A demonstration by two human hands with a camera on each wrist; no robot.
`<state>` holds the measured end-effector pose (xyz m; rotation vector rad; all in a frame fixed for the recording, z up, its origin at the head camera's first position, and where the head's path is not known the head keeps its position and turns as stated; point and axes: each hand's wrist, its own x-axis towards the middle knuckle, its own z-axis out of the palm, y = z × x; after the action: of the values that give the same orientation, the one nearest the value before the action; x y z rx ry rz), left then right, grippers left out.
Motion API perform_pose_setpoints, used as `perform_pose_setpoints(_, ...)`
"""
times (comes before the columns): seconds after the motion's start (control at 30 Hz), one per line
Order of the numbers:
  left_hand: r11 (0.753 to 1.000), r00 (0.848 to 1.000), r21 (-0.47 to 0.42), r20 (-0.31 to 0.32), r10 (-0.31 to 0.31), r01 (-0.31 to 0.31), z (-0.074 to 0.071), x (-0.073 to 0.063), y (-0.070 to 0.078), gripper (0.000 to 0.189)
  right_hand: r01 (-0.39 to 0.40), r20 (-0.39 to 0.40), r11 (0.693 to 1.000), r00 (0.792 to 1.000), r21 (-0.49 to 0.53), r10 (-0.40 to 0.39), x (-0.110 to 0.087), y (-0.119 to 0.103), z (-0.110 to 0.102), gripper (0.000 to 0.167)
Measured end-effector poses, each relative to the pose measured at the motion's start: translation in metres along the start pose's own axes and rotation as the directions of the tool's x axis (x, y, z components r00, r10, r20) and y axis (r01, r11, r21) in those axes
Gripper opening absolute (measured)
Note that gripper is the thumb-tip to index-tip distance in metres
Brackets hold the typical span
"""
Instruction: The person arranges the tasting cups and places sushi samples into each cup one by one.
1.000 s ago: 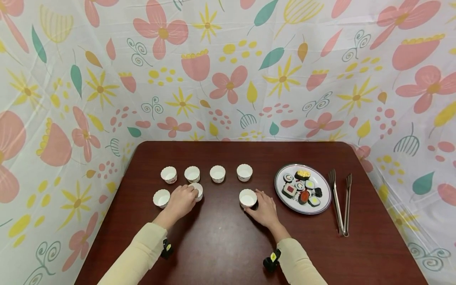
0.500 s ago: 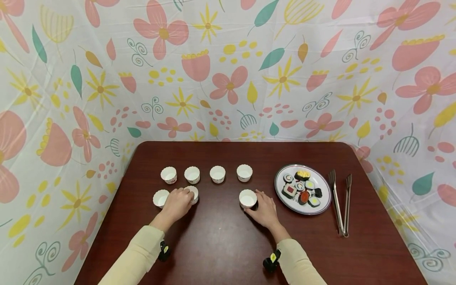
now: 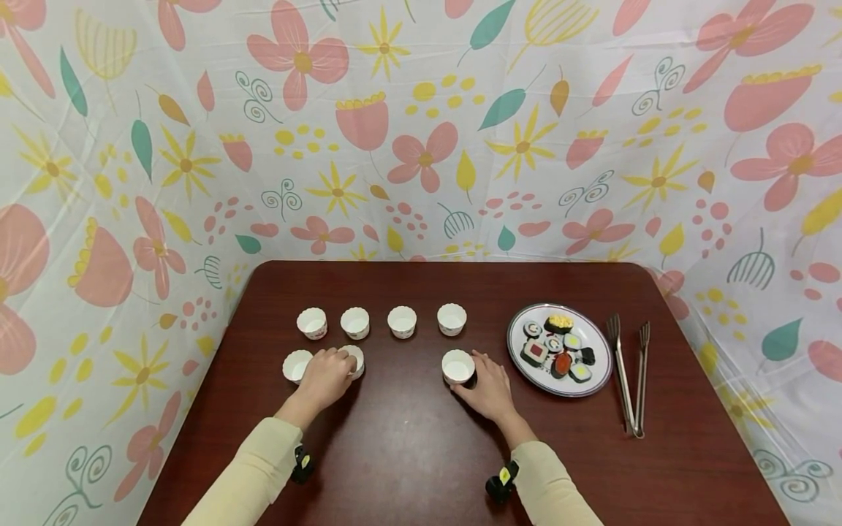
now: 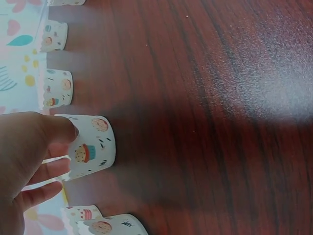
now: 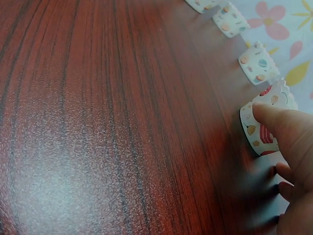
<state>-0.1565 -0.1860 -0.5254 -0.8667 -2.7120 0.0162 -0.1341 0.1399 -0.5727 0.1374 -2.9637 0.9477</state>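
Probably light, crushable, best side-held: left cup [image 3: 357, 362], toward left edge of table [image 3: 408, 453], pinched in left hand [image 3: 325, 378]; right cup [image 3: 457, 367], likewise in right hand [image 3: 490, 387].

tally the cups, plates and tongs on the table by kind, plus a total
white cups: 7
plate: 1
tongs: 1 pair
total: 9, counting the tongs as one

on the table [image 3: 408, 467], a row of four cups [image 3: 402, 322] stood behind three nearer cups [image 3: 457, 367], while a plate [image 3: 555, 386] bearing sushi [image 3: 561, 363] lay to their right, with the right hand [image 3: 487, 387] between and the tongs [image 3: 641, 387] farther right.
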Motion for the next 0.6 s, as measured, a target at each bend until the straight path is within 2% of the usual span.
perform_pose_setpoints(0.37, 1.0, 0.997, -0.01, -0.075, 0.022, -0.023, -0.012, 0.008, 0.003, 0.027, 0.002, 0.0, 1.0, 1.0, 0.005, -0.002, 0.0, 0.0, -0.001, 0.069)
perform_pose_setpoints(0.6, 0.999, 0.998, -0.03, -0.055, 0.033, -0.035, -0.015, 0.018, 0.014, 0.027, 0.006, -0.006, 1.0, 1.0, 0.005, -0.005, 0.001, 0.0, 0.0, 0.068)
